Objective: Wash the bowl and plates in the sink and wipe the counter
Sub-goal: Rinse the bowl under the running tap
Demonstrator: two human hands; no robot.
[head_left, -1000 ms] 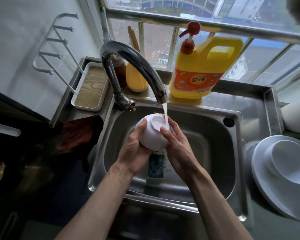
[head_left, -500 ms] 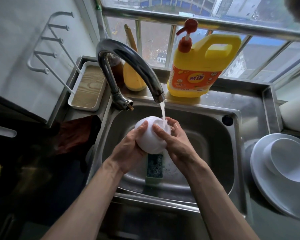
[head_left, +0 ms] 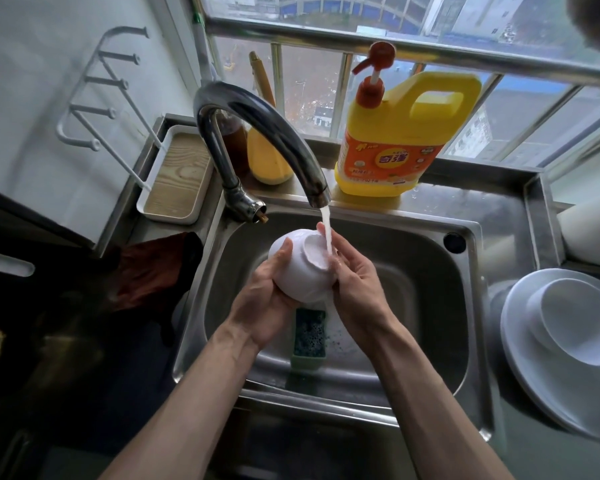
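You are in the middle of the first part of the job. The bowl [head_left: 302, 268] is over the sink [head_left: 430, 306], turned so its foot faces up and sits right under the stream of water [head_left: 327, 233] from the tap [head_left: 257, 133]. Your left hand [head_left: 267, 299] cups its left wall, thumb on the outside and fingers wrapped underneath. Your right hand [head_left: 357, 289] closes on the other side, with its thumb at the wet foot ring. No suds show on the bowl, so this looks like rinsing rather than scrubbing, though the inside is hidden from you. The sponge [head_left: 309, 336] lies in the basin below your wrists, with foam beside it. The plates [head_left: 534, 358] sit stacked on the counter [head_left: 499, 216] to your right, well apart from the water. Whether they are washed cannot be told from here. The wiping looks to be ahead of you too, since droplets dot the steel behind the sink and a dark cloth [head_left: 153, 271] lies bunched on the left. As for writing, only the yellow detergent jug [head_left: 395, 143] carries any — an orange label with two large characters that appear to read 奇强. The smaller print around them is too fine to read.
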